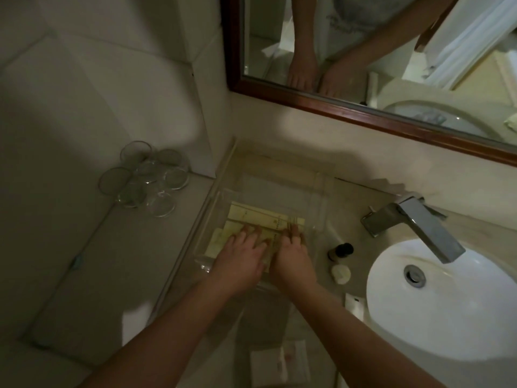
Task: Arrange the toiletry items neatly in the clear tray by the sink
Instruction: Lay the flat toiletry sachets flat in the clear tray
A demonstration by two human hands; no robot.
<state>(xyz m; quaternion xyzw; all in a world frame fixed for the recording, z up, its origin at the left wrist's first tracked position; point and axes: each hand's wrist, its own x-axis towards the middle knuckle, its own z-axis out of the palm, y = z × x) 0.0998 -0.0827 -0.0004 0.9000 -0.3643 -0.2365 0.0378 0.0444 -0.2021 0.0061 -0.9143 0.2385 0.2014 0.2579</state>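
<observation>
Glasses: I see a cluster of clear drinking glasses (145, 177) at about 10 o'clock from the tray, standing on the grey ledge (92, 275); they touch one another.
Clear tray: the clear tray (321, 191) sits on the counter between the ledge and the sink, its far wall near the backsplash; the light is dim and its edges are faint.
Packets: pale yellow toiletry packets (265, 215) lie flat in the tray's near half, side by side; the long one at 12 o'clock of my fingers runs left to right.
Left hand: my left hand (242, 256) is inside the tray, palm down, fingers spread flat on the packets; it grips nothing.
Right hand: my right hand (293, 253) lies just beside the left, at its 3 o'clock, also flat and open on the packets; the two hands nearly touch.
White sachets: white sachets (279, 365) lie on the counter at 6 o'clock of the tray, outside it.
Small bottle: a dark-capped small bottle (340, 251) stands at 3 o'clock of the tray, on the counter; a round white soap (341, 273) lies just at its 6 o'clock.
Faucet: a chrome faucet (419, 228) reaches over the white sink (447, 317) at the far right.
Mirror: the wood-framed mirror (363, 110) hangs at 1 o'clock; it reflects my forearms.
</observation>
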